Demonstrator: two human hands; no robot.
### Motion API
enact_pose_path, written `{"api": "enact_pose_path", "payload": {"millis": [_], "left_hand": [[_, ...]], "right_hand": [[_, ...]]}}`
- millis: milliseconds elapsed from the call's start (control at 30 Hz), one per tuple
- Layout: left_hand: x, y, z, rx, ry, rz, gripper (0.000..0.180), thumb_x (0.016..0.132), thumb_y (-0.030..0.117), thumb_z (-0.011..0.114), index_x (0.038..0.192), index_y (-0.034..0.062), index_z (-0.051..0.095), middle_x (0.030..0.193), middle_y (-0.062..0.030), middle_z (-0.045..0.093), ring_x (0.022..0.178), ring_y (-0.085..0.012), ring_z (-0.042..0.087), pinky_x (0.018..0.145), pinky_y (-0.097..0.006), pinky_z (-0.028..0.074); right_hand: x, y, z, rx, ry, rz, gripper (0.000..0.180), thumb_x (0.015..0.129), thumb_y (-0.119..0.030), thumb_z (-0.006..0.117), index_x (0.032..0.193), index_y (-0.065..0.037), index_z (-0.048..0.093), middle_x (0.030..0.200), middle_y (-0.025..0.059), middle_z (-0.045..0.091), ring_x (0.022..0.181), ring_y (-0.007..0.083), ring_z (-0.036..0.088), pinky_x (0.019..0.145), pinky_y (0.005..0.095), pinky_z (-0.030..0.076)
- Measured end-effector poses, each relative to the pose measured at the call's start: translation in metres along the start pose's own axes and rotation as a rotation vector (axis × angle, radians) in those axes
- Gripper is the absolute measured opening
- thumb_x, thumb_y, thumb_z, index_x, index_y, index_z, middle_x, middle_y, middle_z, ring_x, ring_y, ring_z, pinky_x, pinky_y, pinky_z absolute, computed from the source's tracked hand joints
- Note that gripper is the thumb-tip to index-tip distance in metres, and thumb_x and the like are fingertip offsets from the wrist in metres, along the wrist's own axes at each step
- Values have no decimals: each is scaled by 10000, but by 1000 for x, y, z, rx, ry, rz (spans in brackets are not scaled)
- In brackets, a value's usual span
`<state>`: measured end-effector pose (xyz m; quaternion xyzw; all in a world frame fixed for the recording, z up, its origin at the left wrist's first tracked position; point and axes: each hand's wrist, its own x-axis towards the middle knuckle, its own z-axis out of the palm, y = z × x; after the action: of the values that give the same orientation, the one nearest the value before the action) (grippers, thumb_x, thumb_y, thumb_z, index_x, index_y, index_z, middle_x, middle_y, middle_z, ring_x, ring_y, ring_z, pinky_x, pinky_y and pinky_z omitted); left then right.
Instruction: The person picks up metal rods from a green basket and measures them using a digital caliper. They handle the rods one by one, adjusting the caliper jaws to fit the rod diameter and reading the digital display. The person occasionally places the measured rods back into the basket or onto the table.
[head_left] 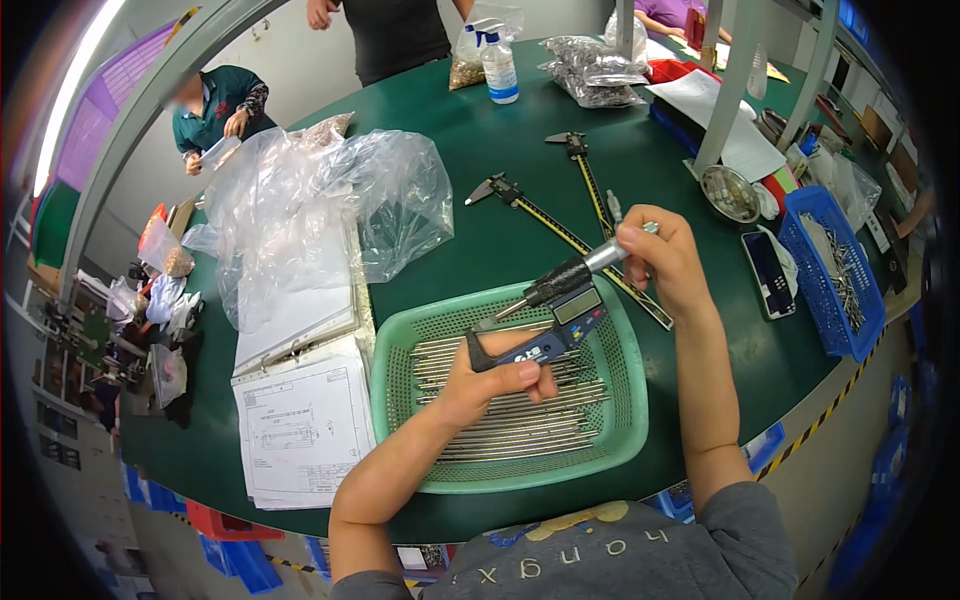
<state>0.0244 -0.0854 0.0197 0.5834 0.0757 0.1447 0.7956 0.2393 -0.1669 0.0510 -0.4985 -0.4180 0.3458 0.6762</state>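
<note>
A digital micrometer (560, 318) with a dark frame and a small display is held in both hands above a green basket (632, 400). My left hand (490, 382) is closed round its frame, thumb along the front. At the silver thimble end, my right hand (662, 255) pinches the micrometer between thumb and fingers. Under my hands, many thin metal rods (530, 425) lie side by side in the basket. Whether a rod sits between the measuring faces I cannot make out. Two calipers (560, 225) lie on the table beyond the basket.
Left of the basket lie a binder with drawing sheets (305, 425) and clear plastic bags (320, 200). At the right are a phone (768, 275), a metal bowl (730, 194) and a blue basket of metal parts (835, 270). A spray bottle (500, 70) stands behind; co-workers are across the table (480, 130).
</note>
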Motion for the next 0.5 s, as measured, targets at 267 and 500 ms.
{"api": "enact_pose_path", "payload": {"millis": [267, 500], "left_hand": [[0, 0, 2, -29, 52, 5, 374, 738, 166, 560, 1010, -86, 514, 708, -134, 587, 618, -157, 559, 572, -243, 455], [1, -1, -2, -65, 52, 30, 392, 731, 184, 563, 1002, -95, 517, 704, -145, 586, 608, -170, 565, 553, -245, 459]], "right_hand": [[1, 2, 1, -6, 30, 56, 257, 758, -250, 590, 632, -41, 510, 464, 1, 453, 389, 51, 427, 373, 172, 333], [-1, -1, -4, -4, -79, -145, 173, 725, -117, 627, 819, 8, 553, 688, 39, 539, 569, 78, 513, 521, 175, 415]]}}
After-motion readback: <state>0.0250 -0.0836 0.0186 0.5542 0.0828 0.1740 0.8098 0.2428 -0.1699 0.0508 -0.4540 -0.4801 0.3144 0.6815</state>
